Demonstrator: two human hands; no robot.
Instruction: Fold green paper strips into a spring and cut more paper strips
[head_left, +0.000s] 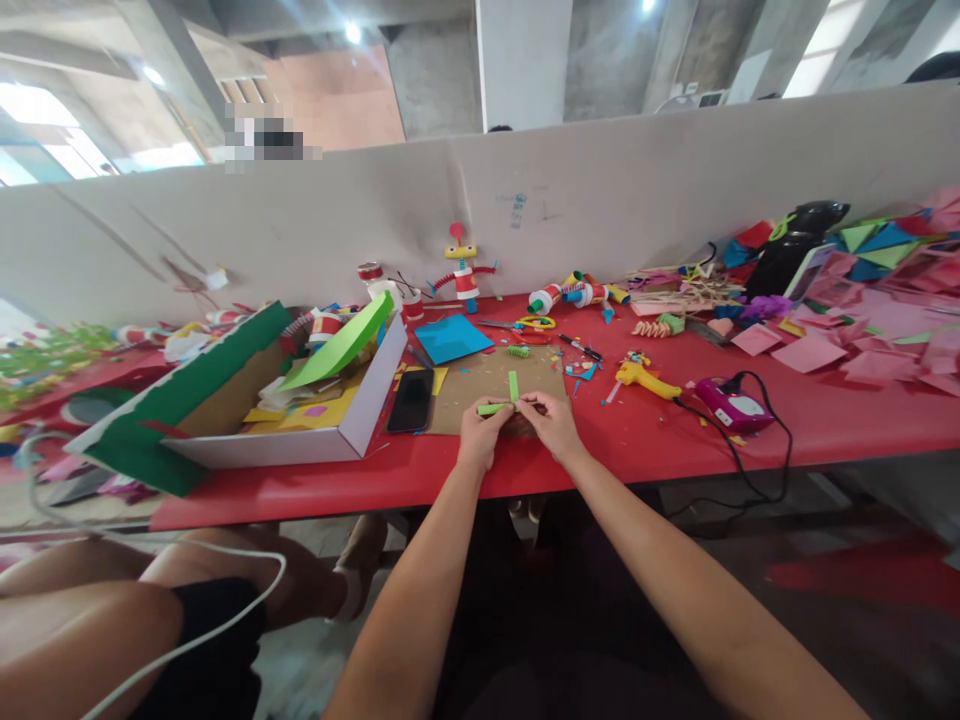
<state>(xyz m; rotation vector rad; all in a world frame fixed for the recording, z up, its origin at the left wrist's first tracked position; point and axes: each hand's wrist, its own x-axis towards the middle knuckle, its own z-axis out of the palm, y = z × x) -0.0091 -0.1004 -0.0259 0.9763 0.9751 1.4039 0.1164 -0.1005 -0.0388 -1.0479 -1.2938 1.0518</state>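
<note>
Both hands' fingers (501, 410) pinching green paper strips (513, 386), red table (637, 440)

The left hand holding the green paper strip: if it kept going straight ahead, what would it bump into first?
Probably the small green paper coil on the brown cardboard sheet, beyond the left hand and its light green paper strip; depth is uncertain.

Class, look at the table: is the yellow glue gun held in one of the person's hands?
No. The yellow glue gun lies on the red table, apart from both hands, which pinch green paper strips.
</note>
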